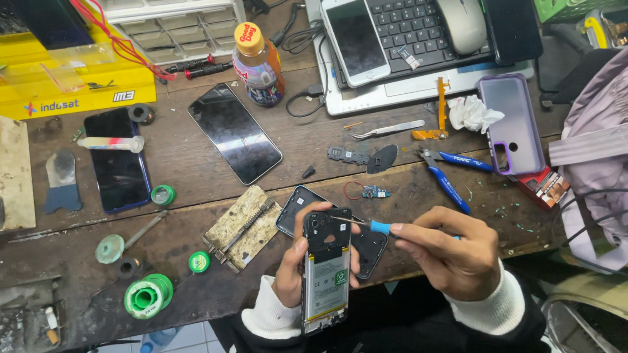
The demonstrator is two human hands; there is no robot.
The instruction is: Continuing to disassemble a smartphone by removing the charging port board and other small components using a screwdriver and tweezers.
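- Left hand point(290, 271): fingers wrapped around an opened phone point(326, 269), back cover off, battery showing; held upright over the near table edge.
- Right hand point(450, 252): fingers pinched narrow on a blue-handled screwdriver point(363, 224), its tip touching the phone's upper part.
- Black back cover point(364, 249): lying on the table point(186, 197) just behind the held phone.
- Wooden clamp block point(243, 227): left of the cover; green solder spools point(148, 296) farther left.
- Blue pliers point(450, 176): right of centre, beside a small circuit board point(374, 191).
- Dark phone point(234, 133): face up, mid-table; bottle point(258, 65) behind it.
- Purple phone case point(512, 123): right side.
- Laptop point(414, 42): far edge, carrying a white phone point(354, 37) and a mouse point(461, 16).
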